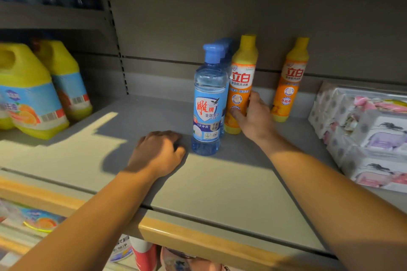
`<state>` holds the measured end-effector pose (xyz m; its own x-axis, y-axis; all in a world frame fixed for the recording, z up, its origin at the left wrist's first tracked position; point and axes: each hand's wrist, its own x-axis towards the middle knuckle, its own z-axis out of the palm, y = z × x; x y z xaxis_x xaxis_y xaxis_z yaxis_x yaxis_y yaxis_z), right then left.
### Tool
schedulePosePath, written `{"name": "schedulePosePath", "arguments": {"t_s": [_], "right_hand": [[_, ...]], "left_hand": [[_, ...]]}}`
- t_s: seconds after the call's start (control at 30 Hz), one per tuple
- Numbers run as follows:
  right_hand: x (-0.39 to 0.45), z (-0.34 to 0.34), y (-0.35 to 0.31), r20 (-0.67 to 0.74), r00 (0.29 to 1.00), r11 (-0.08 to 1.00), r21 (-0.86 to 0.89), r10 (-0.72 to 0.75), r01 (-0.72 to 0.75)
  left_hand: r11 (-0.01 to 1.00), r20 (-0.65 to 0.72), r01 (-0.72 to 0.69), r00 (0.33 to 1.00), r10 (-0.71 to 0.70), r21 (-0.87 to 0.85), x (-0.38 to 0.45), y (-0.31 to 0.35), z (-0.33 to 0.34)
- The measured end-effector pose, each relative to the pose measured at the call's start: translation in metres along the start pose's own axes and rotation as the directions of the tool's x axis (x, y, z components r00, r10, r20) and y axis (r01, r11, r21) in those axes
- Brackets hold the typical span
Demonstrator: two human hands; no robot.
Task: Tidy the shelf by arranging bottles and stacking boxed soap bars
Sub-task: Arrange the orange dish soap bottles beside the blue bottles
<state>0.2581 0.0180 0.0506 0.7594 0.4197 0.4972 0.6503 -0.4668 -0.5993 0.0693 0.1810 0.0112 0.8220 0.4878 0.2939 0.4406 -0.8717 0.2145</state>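
On the grey shelf (209,182) a clear blue bottle (209,103) stands upright in the middle, with a second blue bottle (228,50) right behind it. Just right of them stands an orange-and-yellow bottle (241,81); my right hand (253,119) grips its lower part, thumb in front. A second orange bottle (287,81) stands farther right by the back wall. My left hand (157,154) rests on the shelf with curled fingers, just left of the blue bottle's base and holding nothing. Boxed soap bars (370,136) lie stacked at the right edge.
Two large yellow jugs (28,92) stand at the left of the shelf. A wooden-coloured strip (198,240) runs along the shelf's front edge, with more goods on the shelf below. The back panel (242,6) rises close behind the bottles.
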Motion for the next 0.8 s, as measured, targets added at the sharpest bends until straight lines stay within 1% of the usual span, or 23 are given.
{"name": "schedulePosePath", "arguments": {"t_s": [0.13, 0.3, 0.4, 0.5, 0.57, 0.63, 0.7, 0.8], "right_hand": [[-0.001, 0.000, 0.000, -0.016, 0.999, 1.000, 0.001, 0.028, -0.028], [-0.002, -0.001, 0.001, -0.039, 0.999, 1.000, 0.004, 0.024, -0.024], [-0.002, 0.000, 0.000, -0.022, 0.999, 0.999, 0.023, 0.030, -0.029], [-0.001, -0.005, 0.006, 0.006, 0.993, 0.987, 0.102, 0.122, -0.122], [0.001, -0.013, 0.016, -0.050, 0.976, 0.963, 0.182, 0.212, -0.200], [0.006, -0.023, 0.030, -0.146, 0.950, 0.944, 0.227, 0.278, -0.241], [0.014, -0.032, 0.047, -0.237, 0.918, 0.936, 0.237, 0.317, -0.262], [0.028, -0.040, 0.068, -0.338, 0.868, 0.925, 0.235, 0.365, -0.297]], "left_hand": [[1.000, 0.000, 0.002, 1.000, -0.002, -0.003, 0.000, 0.000, 0.000], [1.000, 0.002, 0.009, 1.000, -0.009, -0.004, 0.000, 0.001, -0.001], [1.000, 0.006, 0.012, 1.000, -0.012, -0.003, 0.000, 0.001, -0.001], [1.000, 0.005, 0.005, 1.000, -0.005, -0.005, 0.000, 0.001, -0.001], [1.000, 0.004, 0.002, 1.000, -0.002, -0.005, 0.001, 0.000, -0.001], [1.000, -0.001, 0.000, 1.000, 0.000, -0.004, 0.001, -0.001, 0.000], [1.000, -0.006, -0.007, 1.000, 0.007, -0.008, 0.001, -0.002, 0.001], [1.000, -0.012, -0.015, 1.000, 0.015, -0.001, 0.002, -0.003, 0.003]]}}
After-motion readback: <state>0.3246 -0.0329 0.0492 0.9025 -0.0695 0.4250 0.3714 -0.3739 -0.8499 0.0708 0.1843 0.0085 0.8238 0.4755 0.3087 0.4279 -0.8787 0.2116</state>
